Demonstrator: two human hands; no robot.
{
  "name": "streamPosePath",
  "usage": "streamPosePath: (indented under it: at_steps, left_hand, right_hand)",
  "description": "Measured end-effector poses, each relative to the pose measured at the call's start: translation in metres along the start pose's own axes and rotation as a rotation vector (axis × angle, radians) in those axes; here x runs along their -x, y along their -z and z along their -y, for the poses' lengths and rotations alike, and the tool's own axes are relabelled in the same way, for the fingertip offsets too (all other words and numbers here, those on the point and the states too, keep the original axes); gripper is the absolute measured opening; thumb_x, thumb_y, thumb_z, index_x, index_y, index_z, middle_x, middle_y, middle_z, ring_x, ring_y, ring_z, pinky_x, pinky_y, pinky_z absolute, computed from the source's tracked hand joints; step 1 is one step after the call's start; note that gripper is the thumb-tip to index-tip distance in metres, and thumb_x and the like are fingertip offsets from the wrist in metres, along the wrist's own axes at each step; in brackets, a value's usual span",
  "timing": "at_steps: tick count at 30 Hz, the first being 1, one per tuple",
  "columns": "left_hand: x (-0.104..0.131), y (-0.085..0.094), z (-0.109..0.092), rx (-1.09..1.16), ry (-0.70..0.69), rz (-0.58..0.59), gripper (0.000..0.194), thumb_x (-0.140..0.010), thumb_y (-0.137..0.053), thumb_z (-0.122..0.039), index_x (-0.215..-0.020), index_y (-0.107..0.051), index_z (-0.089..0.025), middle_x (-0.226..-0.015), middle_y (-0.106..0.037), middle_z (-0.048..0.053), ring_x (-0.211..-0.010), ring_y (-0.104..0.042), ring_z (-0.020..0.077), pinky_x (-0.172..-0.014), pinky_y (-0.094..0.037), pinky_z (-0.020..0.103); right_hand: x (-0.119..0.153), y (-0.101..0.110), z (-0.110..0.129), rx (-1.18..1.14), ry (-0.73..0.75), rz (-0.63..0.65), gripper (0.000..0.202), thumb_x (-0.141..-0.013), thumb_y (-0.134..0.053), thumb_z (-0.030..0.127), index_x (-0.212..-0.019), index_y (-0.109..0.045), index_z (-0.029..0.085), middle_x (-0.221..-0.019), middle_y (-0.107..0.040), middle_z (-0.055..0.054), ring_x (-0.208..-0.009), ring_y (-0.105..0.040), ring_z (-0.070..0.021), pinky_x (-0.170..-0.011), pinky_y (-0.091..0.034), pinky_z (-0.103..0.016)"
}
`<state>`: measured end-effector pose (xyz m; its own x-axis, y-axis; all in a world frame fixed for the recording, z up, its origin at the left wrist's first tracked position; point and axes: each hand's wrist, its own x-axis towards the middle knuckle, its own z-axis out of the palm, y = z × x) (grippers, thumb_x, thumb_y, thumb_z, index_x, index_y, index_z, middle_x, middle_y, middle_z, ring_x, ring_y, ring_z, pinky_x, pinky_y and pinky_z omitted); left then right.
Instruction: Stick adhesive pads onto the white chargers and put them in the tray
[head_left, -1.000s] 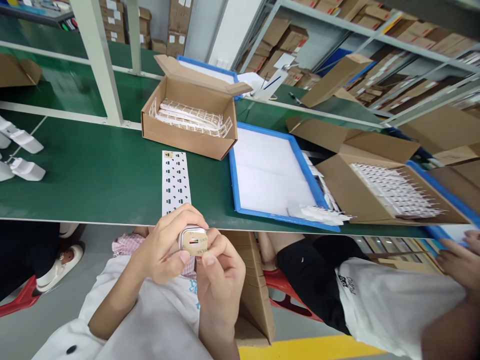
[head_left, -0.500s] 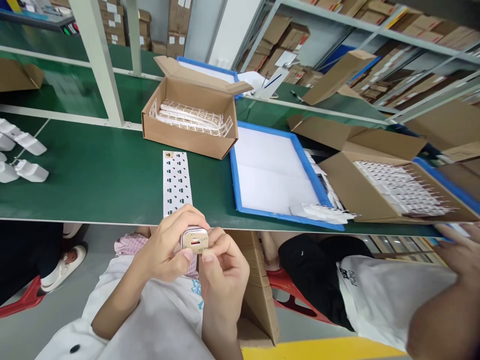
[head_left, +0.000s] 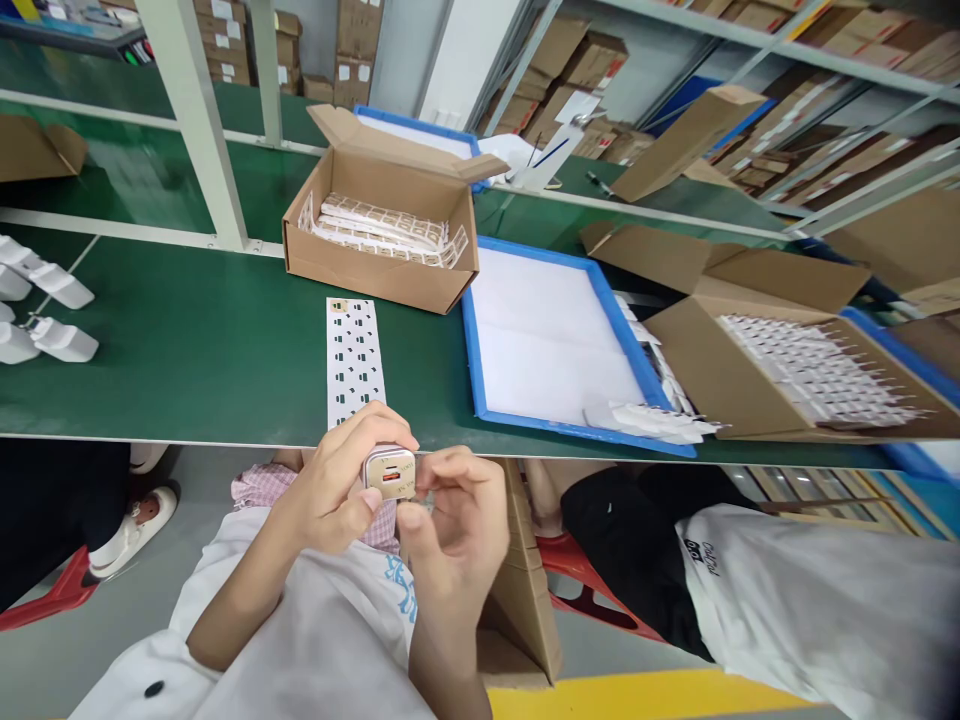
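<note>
My left hand [head_left: 337, 490] grips the device [head_left: 389, 473]; beside it, my right hand [head_left: 459, 520] stands unclenched. Apparent step: seating the tan label [head_left: 403, 467]; next requires steady support.

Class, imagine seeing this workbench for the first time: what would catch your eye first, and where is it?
Probably the small tan-faced device in the left hand, near the front edge of the green bench, the right hand beside it. Next, perhaps, the large blue-rimmed tray on that bench, right of an open cardboard box. A white patterned sheet also stands out, just beyond the left hand.
</note>
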<state>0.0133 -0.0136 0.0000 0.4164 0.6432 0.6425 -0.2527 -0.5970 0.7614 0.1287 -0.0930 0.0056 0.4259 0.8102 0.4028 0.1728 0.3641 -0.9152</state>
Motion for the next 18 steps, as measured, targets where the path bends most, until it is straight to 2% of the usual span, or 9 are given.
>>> streamPosePath:
  at_steps: [2, 4, 10, 14, 16, 18]
  left_hand:
    - [0.001, -0.001, 0.000, 0.036, 0.028, 0.007, 0.044, -0.106, -0.043, -0.061, -0.117, -0.061, -0.023, -0.099, -0.059, 0.005, -0.080, -0.057, 0.0202, -0.070, -0.048, 0.033]
    - [0.002, -0.002, 0.000, 0.062, 0.051, 0.000, 0.046, -0.105, -0.041, -0.063, -0.117, -0.062, -0.024, -0.100, -0.059, 0.005, -0.079, -0.056, 0.0203, -0.069, -0.048, 0.034]
    - [0.004, -0.007, 0.005, 0.049, 0.026, -0.049, 0.046, -0.104, -0.043, -0.065, -0.116, -0.060, -0.023, -0.097, -0.058, 0.004, -0.082, -0.057, 0.0215, -0.073, -0.049, 0.036]
    - [0.004, -0.008, 0.010, 0.061, 0.026, -0.067, 0.051, -0.105, -0.036, -0.067, -0.114, -0.060, -0.023, -0.098, -0.059, 0.005, -0.082, -0.058, 0.0210, -0.072, -0.049, 0.036]
    - [0.006, -0.009, 0.012, 0.071, 0.033, -0.074, 0.054, -0.106, -0.032, -0.067, -0.114, -0.061, -0.023, -0.098, -0.060, 0.006, -0.082, -0.058, 0.0211, -0.072, -0.049, 0.036]
    - [0.008, -0.010, 0.015, 0.059, 0.044, -0.064, 0.057, -0.106, -0.029, -0.068, -0.115, -0.062, -0.023, -0.099, -0.061, 0.006, -0.083, -0.058, 0.0214, -0.072, -0.050, 0.036]
  right_hand:
    - [0.001, -0.002, 0.000, 0.029, -0.062, 0.061, 0.032, -0.090, -0.081, 0.036, -0.113, -0.061, 0.027, -0.088, -0.059, 0.002, -0.074, -0.057, -0.0149, -0.065, -0.048, -0.028]
    - [0.002, -0.004, -0.001, 0.031, -0.087, 0.089, 0.028, -0.092, -0.079, 0.034, -0.112, -0.061, 0.027, -0.087, -0.058, 0.003, -0.071, -0.057, -0.0139, -0.063, -0.047, -0.027]
    - [0.002, -0.006, -0.008, 0.021, 0.049, 0.064, 0.009, -0.105, -0.061, 0.022, -0.111, -0.063, 0.029, -0.086, -0.060, 0.003, -0.072, -0.055, -0.0135, -0.065, -0.042, -0.027]
    - [-0.001, -0.006, -0.011, 0.027, 0.042, 0.030, 0.015, -0.109, -0.050, 0.024, -0.101, -0.063, 0.026, -0.080, -0.058, 0.003, -0.067, -0.053, -0.0134, -0.063, -0.040, -0.028]
    - [-0.003, -0.007, -0.011, 0.036, 0.015, 0.042, 0.012, -0.107, -0.057, 0.033, -0.100, -0.061, 0.025, -0.078, -0.056, 0.003, -0.066, -0.052, -0.0138, -0.060, -0.040, -0.028]
    - [-0.005, -0.008, -0.010, 0.090, -0.025, 0.044, 0.022, -0.097, -0.073, 0.042, -0.098, -0.059, 0.025, -0.077, -0.054, 0.005, -0.064, -0.050, -0.0134, -0.058, -0.040, -0.027]
